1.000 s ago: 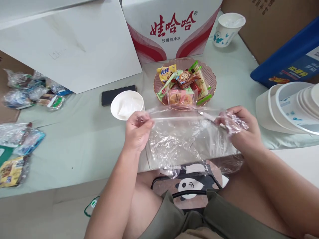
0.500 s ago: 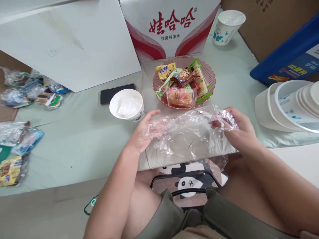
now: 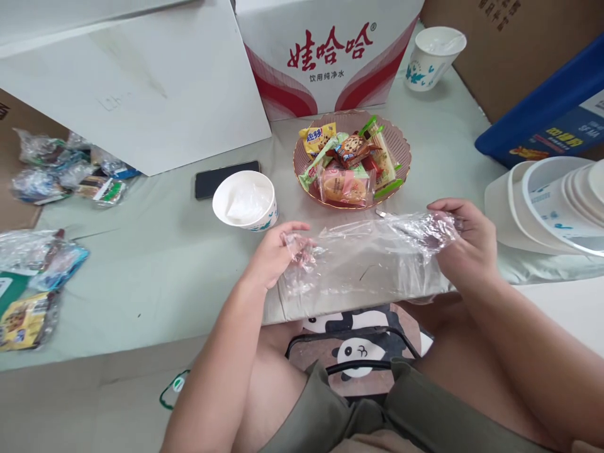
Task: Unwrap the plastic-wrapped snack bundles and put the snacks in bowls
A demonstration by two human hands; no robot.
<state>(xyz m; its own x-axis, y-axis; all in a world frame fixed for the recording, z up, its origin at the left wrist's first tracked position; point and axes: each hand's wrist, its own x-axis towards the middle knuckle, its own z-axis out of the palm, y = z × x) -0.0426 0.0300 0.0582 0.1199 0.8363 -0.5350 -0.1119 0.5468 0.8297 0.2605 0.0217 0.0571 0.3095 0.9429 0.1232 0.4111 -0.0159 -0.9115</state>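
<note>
A clear plastic bag (image 3: 368, 251) is stretched sideways between my two hands, over the table's front edge. My left hand (image 3: 283, 251) is closed on its left end, with crumpled film at the fingertips. Bunched film at the right end is gripped in my right hand (image 3: 465, 242). Just behind the bag stands a pink scalloped bowl (image 3: 302, 167) holding several wrapped snacks (image 3: 352, 151). A small metallic object (image 3: 381, 214) lies between the bowl and the bag. Near my left hand is a paper cup (image 3: 245, 200) with crumpled clear film inside.
A phone (image 3: 226, 179) lies behind the cup. White boxes (image 3: 330, 60) line the back. Bagged snacks (image 3: 31, 318) lie at the left. A second paper cup (image 3: 431, 60), a blue container (image 3: 542, 119) and a white bin (image 3: 507, 204) holding stacked cups stand at the right.
My right hand has moved rightward, pulling the bag wider and straighter between my hands. My left fingers have closed more on the film. The small metallic object now shows more plainly.
</note>
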